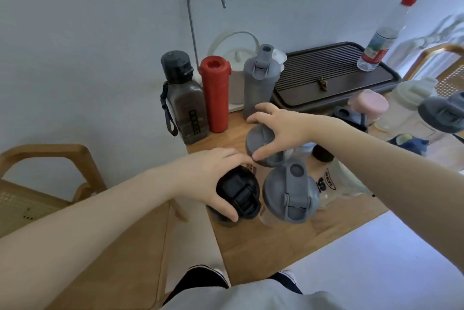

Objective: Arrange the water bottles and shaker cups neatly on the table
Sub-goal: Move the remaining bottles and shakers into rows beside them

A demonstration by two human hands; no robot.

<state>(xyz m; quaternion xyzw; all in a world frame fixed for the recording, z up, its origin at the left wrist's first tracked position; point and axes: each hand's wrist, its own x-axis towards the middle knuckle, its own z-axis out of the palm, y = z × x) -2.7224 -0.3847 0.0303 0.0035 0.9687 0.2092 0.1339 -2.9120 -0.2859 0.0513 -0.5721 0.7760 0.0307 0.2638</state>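
Your left hand (213, 179) grips the black-lidded shaker (238, 196); right hand (278, 128) grips the grey shaker lid (261, 141). Smoky square bottle (188, 106) label unreadable.

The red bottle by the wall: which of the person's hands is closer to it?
Right. The right hand grips a grey lid just beside the red bottle; the left hand holds a black lid nearer the table's front edge.
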